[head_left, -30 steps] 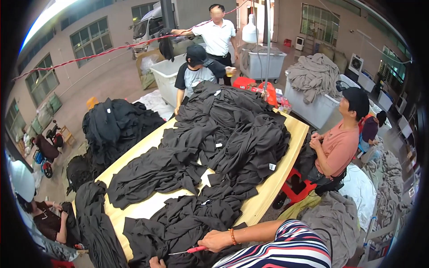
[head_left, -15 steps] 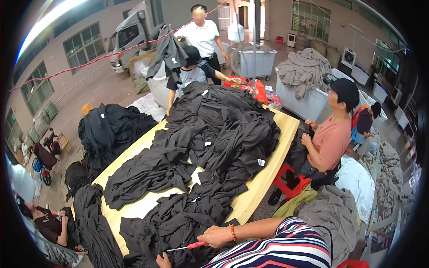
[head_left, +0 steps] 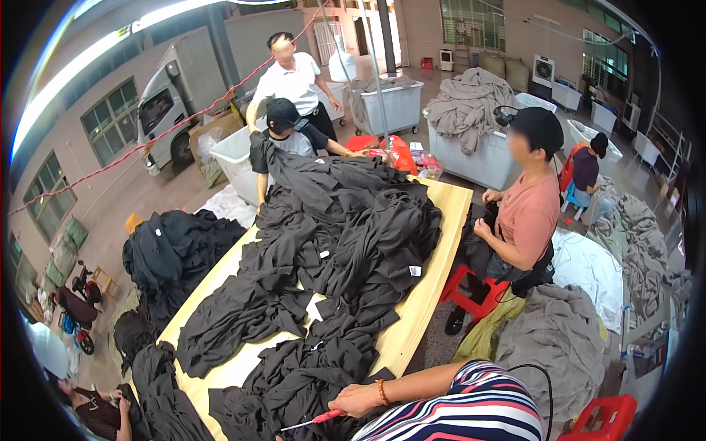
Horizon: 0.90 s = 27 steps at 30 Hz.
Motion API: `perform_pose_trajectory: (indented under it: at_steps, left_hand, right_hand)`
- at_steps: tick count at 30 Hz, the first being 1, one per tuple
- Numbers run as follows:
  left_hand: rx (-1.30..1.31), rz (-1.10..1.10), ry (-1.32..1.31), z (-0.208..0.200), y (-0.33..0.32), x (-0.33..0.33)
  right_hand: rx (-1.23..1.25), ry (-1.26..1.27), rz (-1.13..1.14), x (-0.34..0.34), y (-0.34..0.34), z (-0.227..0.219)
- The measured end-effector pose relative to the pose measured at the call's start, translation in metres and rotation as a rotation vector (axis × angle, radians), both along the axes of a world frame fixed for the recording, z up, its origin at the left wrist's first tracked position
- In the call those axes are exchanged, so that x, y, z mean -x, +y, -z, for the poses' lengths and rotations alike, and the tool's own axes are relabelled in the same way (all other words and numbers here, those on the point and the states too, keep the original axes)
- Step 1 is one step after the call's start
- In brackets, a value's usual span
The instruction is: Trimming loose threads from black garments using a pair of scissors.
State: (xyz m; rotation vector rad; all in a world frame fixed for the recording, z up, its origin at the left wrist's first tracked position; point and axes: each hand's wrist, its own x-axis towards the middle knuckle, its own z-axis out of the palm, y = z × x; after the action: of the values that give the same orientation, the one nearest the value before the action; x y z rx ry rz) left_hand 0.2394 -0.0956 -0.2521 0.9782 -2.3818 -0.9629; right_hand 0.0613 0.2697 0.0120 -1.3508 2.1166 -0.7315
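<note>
My right hand (head_left: 357,400), with a beaded bracelet (head_left: 382,392) at its wrist, is closed round the red handle of a slim tool (head_left: 323,417). The tool's thin, straight metal shaft points left over dark garments (head_left: 309,371) heaped on the near end of the table. What kind of tip it has is too small to tell. Of my left hand (head_left: 279,438) only a sliver shows at the lower edge, close to the shaft's end; its fingers are hidden. The dark cloth lies around and beneath both hands.
Dark garments cover much of the pale wooden table (head_left: 430,242). A person in a pink top (head_left: 526,213) handles dark cloth at right; two people stand at the far end, another sits lower left. Red stools (head_left: 478,294), grey cloth heaps (head_left: 551,345) and white bins (head_left: 471,158) surround it.
The dark garment held up at the far end has come down onto the pile. My view has shifted slightly. My left hand has mostly slipped below the edge; my right still holds the tool.
</note>
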Motion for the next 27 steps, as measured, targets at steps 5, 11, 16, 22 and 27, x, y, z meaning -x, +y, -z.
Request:
perform_pose_trajectory:
  at_steps: [5,11,16,22,27]
  left_hand:
    - [-0.082,0.009,-0.074,-0.016,0.008,0.011]
    - [-0.204,-0.094,0.067,-0.042,0.020,0.019]
    - [-0.311,-0.044,-0.018,-0.149,0.076,0.028]
    - [-0.291,-0.024,0.295,-0.043,0.025,0.005]
    - [-0.156,-0.003,0.155,-0.107,0.050,0.008]
  right_hand:
    - [0.021,0.003,0.006,-0.003,0.009,0.006]
    - [-0.045,-0.018,0.001,-0.009,0.007,0.005]
    - [-0.095,0.009,-0.124,-0.021,0.009,0.006]
    - [-0.177,0.036,-0.119,-0.033,0.000,0.009]
    - [-0.130,0.106,-0.029,-0.025,0.011,-0.018]
